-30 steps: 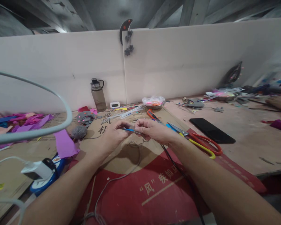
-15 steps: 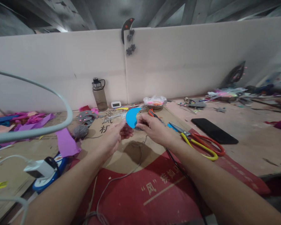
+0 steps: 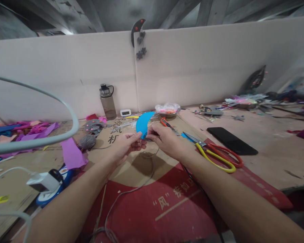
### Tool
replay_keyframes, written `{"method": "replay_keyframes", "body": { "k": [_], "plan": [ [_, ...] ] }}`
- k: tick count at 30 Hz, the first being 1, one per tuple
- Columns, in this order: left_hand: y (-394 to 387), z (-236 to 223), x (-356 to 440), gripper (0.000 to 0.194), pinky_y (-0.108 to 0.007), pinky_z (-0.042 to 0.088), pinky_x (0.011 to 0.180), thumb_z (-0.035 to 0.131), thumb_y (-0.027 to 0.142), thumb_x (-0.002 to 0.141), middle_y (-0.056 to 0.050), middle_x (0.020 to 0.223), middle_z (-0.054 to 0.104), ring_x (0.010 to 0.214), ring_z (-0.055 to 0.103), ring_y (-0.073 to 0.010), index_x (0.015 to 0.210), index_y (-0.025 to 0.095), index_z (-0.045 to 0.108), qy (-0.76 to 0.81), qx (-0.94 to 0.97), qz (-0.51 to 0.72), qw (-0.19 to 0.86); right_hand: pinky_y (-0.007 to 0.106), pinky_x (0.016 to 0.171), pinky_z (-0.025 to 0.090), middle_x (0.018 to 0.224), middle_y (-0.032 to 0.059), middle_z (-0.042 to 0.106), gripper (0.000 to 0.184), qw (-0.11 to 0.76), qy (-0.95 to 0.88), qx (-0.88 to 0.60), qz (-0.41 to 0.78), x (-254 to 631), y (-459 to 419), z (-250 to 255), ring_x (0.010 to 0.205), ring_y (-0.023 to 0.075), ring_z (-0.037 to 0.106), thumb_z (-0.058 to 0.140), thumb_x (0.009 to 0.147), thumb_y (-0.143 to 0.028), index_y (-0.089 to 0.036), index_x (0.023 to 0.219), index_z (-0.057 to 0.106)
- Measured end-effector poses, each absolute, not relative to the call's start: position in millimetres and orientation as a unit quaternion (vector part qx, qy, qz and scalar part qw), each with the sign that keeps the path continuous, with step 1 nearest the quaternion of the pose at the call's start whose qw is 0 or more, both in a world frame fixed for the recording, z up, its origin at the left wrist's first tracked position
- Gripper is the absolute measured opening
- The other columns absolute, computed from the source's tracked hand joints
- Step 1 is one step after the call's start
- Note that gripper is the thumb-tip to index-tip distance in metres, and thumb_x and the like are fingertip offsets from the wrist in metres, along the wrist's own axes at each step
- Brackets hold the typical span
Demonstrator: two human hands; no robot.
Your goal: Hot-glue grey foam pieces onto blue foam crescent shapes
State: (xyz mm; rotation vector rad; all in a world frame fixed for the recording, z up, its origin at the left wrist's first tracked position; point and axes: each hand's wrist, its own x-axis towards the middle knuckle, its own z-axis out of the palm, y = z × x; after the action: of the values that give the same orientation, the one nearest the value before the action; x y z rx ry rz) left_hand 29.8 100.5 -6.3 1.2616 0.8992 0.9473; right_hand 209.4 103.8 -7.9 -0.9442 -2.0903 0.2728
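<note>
A bright blue, paper-like crescent stands upright above the desk — pinched near its lower tip by the fingers of the left hand and right hand. A second ago it was edge-on; now its broad face shows, so its curve can be checked. Below, loose grey yarn crosses red-and-tan printed cardboard. Red-and-yellow-handled metal scissors lie to the right — behind everything, a white partition under grey beams.
</note>
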Motion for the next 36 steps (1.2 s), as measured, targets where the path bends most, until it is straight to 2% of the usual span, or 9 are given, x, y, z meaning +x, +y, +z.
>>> {"method": "replay_keyframes", "body": {
  "k": [6, 11, 17, 21, 24, 27, 30, 33, 36],
  "plan": [
    [102.7, -7.1, 27.7, 0.028, -0.024, 0.044, 0.064, 0.074, 0.031, 0.063, -0.006, 0.080, 0.067, 0.069, 0.061, -0.0121, 0.085, 0.015, 0.067, 0.383, 0.546, 0.424, 0.613, 0.026, 0.065, 0.036, 0.077, 0.0010, 0.057, 0.009, 0.375, -0.843, -0.365, 0.125, 209.0, 102.9, -8.8, 0.070, 0.0138, 0.049, 0.049, 0.085, -0.022, -0.020, 0.077, 0.050],
    [105.5, -11.1, 28.4, 0.027, -0.025, 0.044, 0.062, 0.075, 0.029, 0.061, -0.008, 0.079, 0.067, 0.066, 0.062, -0.0140, 0.081, 0.013, 0.066, 0.390, 0.570, 0.423, 0.587, 0.027, 0.064, 0.035, 0.076, 0.0013, 0.057, 0.011, 0.361, -0.838, -0.390, 0.121, 207.3, 101.1, -7.5, 0.068, 0.0138, 0.048, 0.051, 0.084, -0.024, -0.020, 0.074, 0.050],
    [105.5, -13.1, 28.6, 0.023, -0.025, 0.044, 0.060, 0.070, 0.027, 0.065, -0.007, 0.079, 0.068, 0.065, 0.063, -0.0143, 0.084, 0.015, 0.065, 0.391, 0.607, 0.442, 0.532, 0.025, 0.062, 0.034, 0.076, 0.0008, 0.057, 0.008, 0.384, -0.833, -0.383, 0.108, 207.7, 101.7, -10.3, 0.069, 0.0133, 0.048, 0.055, 0.082, -0.025, -0.020, 0.077, 0.051],
    [105.0, -11.8, 28.5, 0.022, -0.026, 0.043, 0.060, 0.070, 0.025, 0.064, -0.008, 0.080, 0.068, 0.065, 0.063, -0.0149, 0.083, 0.014, 0.065, 0.392, 0.611, 0.433, 0.534, 0.025, 0.063, 0.035, 0.076, 0.0010, 0.057, 0.007, 0.382, -0.838, -0.377, 0.094, 207.9, 102.4, -11.8, 0.070, 0.0138, 0.049, 0.056, 0.082, -0.024, -0.020, 0.078, 0.053],
    [105.8, -13.3, 28.7, 0.023, -0.025, 0.042, 0.058, 0.069, 0.024, 0.064, -0.007, 0.075, 0.068, 0.063, 0.061, -0.0141, 0.084, 0.014, 0.065, 0.399, 0.615, 0.436, 0.523, 0.028, 0.071, 0.039, 0.087, 0.0035, 0.058, 0.008, 0.394, -0.837, -0.373, 0.067, 207.7, 101.2, -11.1, 0.082, 0.0169, 0.051, 0.058, 0.081, -0.024, -0.020, 0.084, 0.052],
    [108.8, -18.5, 28.2, 0.021, -0.025, 0.042, 0.058, 0.068, 0.025, 0.064, -0.005, 0.070, 0.067, 0.061, 0.059, -0.0134, 0.082, 0.015, 0.065, 0.418, 0.618, 0.461, 0.481, 0.034, 0.084, 0.040, 0.104, 0.0069, 0.054, 0.023, 0.410, -0.831, -0.372, 0.045, 206.9, 97.6, -9.3, 0.100, 0.0208, 0.050, 0.059, 0.080, -0.025, -0.022, 0.101, 0.051],
    [112.0, -22.8, 26.8, 0.021, -0.025, 0.043, 0.059, 0.067, 0.027, 0.065, -0.004, 0.069, 0.067, 0.062, 0.060, -0.0143, 0.082, 0.015, 0.064, 0.444, 0.604, 0.506, 0.426, 0.038, 0.089, 0.040, 0.114, 0.0096, 0.048, 0.034, 0.417, -0.826, -0.378, 0.030, 204.2, 93.0, -9.0, 0.106, 0.0228, 0.048, 0.057, 0.081, -0.025, -0.023, 0.114, 0.046],
    [112.3, -22.2, 26.2, 0.024, -0.026, 0.044, 0.060, 0.067, 0.030, 0.066, -0.005, 0.074, 0.067, 0.063, 0.059, -0.0144, 0.085, 0.015, 0.064, 0.452, 0.587, 0.543, 0.397, 0.036, 0.083, 0.043, 0.116, 0.0118, 0.045, 0.037, 0.435, -0.812, -0.386, 0.051, 198.2, 90.2, -13.0, 0.103, 0.0221, 0.049, 0.055, 0.082, -0.024, -0.021, 0.118, 0.043],
    [111.5, -18.8, 26.0, 0.025, -0.025, 0.044, 0.061, 0.067, 0.032, 0.067, -0.005, 0.075, 0.067, 0.063, 0.058, -0.0136, 0.083, 0.014, 0.065, 0.442, 0.578, 0.570, 0.383, 0.031, 0.071, 0.044, 0.106, 0.0103, 0.051, 0.034, 0.446, -0.793, -0.398, 0.114, 191.1, 89.9, -19.3, 0.087, 0.0178, 0.053, 0.057, 0.081, -0.025, -0.019, 0.113, 0.046]
  ]
}}
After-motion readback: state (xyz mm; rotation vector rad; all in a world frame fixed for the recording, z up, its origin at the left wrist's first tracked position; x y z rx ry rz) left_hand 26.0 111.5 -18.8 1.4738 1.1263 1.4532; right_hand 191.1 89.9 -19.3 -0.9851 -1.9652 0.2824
